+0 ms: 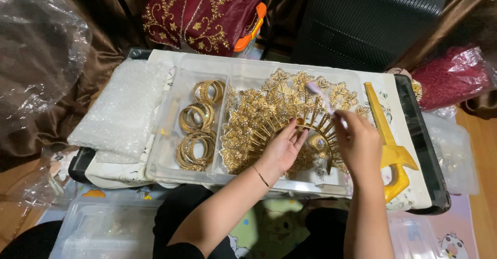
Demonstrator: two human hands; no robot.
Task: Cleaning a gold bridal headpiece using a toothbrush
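A large gold floral headdress (269, 109) lies in the right compartment of a clear plastic tray (207, 65). My left hand (282, 148) rests flat on the headdress's lower spokes, fingers pressing on it. My right hand (360, 142) grips a thin toothbrush (318, 92) with a pale pink and white head, held over the upper right flowers of the headdress. Stacks of gold bangles (199, 127) fill the tray's left compartment.
A yellow-gold dagger-shaped ornament (388, 140) lies on the cloth right of the tray. Bubble wrap (121, 109) sits to the left. An embroidered maroon cloth (202, 13) and a dark suitcase (367, 16) stand behind. A clear lid (103, 228) lies at lower left.
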